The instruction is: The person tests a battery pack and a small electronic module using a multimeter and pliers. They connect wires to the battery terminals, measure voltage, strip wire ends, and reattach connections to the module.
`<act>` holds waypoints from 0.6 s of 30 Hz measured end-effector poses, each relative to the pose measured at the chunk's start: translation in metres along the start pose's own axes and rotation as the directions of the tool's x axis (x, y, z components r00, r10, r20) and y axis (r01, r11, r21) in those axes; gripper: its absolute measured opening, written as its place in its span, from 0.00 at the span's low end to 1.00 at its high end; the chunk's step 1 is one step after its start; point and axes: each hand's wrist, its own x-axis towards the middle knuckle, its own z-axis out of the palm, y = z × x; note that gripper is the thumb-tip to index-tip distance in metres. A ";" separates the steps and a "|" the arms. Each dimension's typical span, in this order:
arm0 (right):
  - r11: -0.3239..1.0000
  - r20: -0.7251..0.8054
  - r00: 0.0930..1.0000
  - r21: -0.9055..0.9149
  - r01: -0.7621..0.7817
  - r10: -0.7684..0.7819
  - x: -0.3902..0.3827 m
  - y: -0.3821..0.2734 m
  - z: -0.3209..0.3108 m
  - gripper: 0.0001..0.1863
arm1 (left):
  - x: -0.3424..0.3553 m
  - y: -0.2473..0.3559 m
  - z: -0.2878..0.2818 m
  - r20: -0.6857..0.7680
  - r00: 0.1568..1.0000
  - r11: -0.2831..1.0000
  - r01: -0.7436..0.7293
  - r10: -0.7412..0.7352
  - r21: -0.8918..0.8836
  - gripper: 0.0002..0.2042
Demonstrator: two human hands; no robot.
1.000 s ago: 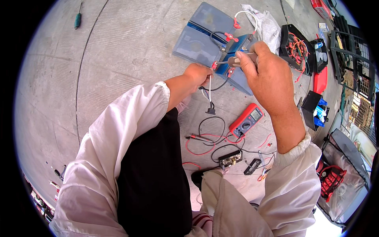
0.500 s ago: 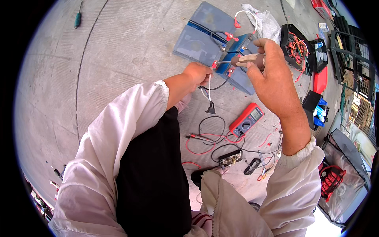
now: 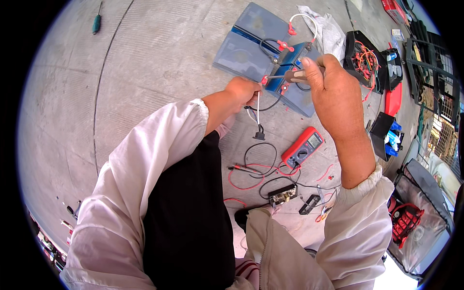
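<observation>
My right hand (image 3: 336, 94) is closed round the handle of a brown and beige screwdriver (image 3: 296, 76). Its shaft points left, and the tip is at a red-capped terminal (image 3: 265, 80) on the near side of the grey-blue batteries (image 3: 249, 46). Beside that terminal, my left hand (image 3: 243, 90) pinches a white cable (image 3: 258, 104) close to the end. A black plug (image 3: 259, 133) hangs from the wires below this hand. Black and white leads with red terminal covers (image 3: 285, 46) link the batteries. My fingers hide the cable's end.
On the concrete floor lie a red multimeter (image 3: 302, 147) with tangled leads, a small circuit board (image 3: 282, 194) and orange-handled pliers (image 3: 321, 216). To the right stand a black box of wires (image 3: 362, 60) and an open grey bag (image 3: 423, 217). A green screwdriver (image 3: 96, 24) lies far left.
My right hand has turned on the screwdriver handle: the thumb has come up over the top and the fingers have curled in. My left hand stays at the terminal.
</observation>
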 end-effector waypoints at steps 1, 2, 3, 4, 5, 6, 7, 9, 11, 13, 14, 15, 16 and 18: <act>0.998 -0.010 1.000 0.063 -0.027 0.027 0.000 0.003 -0.001 0.14 | 0.000 0.000 0.001 -0.001 1.000 1.000 0.000 0.000 0.004 0.07; 0.986 -0.071 0.994 0.134 0.096 -0.087 0.000 0.004 0.003 0.14 | 0.000 0.001 0.002 -0.001 1.000 1.000 0.000 0.000 0.007 0.07; 0.955 -0.140 0.971 0.196 0.221 -0.196 -0.001 0.007 0.008 0.15 | -0.001 0.002 0.002 0.001 1.000 1.000 -0.002 0.002 0.009 0.07; 0.950 -0.148 0.962 0.185 0.253 -0.227 0.000 0.006 0.011 0.15 | 0.000 0.001 -0.001 -0.002 1.000 1.000 0.000 0.000 0.010 0.08; 0.943 -0.157 0.953 0.173 0.285 -0.259 0.001 0.004 0.013 0.15 | 0.001 0.000 -0.003 -0.004 1.000 1.000 0.001 -0.001 0.011 0.08; 0.970 -0.106 0.971 0.089 0.226 -0.216 0.003 0.001 0.012 0.14 | 0.002 -0.001 -0.004 -0.003 1.000 1.000 0.010 -0.010 -0.006 0.08; 0.986 -0.062 0.984 -0.006 0.164 -0.164 0.003 -0.001 0.007 0.14 | 0.002 0.000 -0.002 0.006 1.000 1.000 0.015 -0.014 -0.020 0.08; 0.999 0.002 1.000 -0.052 -0.014 0.014 0.009 -0.001 0.000 0.14 | 0.000 0.004 0.003 0.021 1.000 0.999 0.021 -0.021 -0.028 0.09; 0.999 -0.017 1.000 0.033 0.016 -0.015 0.011 0.001 0.001 0.14 | 0.001 0.007 0.003 0.021 0.999 1.000 0.026 -0.026 -0.015 0.10; 0.940 -0.152 0.962 0.225 0.258 -0.227 0.009 0.007 0.006 0.15 | 0.001 0.010 0.002 0.006 0.999 0.999 0.047 -0.047 0.027 0.11; 0.967 -0.111 0.973 0.134 0.218 -0.204 0.008 0.005 0.007 0.15 | 0.000 0.012 0.002 -0.002 0.998 0.997 0.058 -0.058 0.048 0.11; 0.983 -0.073 0.982 0.040 0.179 -0.176 0.005 0.001 0.008 0.14 | -0.001 0.013 0.002 -0.011 0.998 0.997 0.061 -0.061 0.047 0.11; 0.988 -0.038 0.989 -0.057 0.142 -0.144 0.005 -0.002 0.007 0.14 | 0.000 0.013 0.002 -0.019 0.998 0.997 0.063 -0.062 0.046 0.11; 0.993 0.064 0.994 -0.091 -0.079 0.085 0.010 -0.008 -0.002 0.14 | 0.000 0.014 0.003 -0.025 0.998 0.997 0.059 -0.058 0.052 0.11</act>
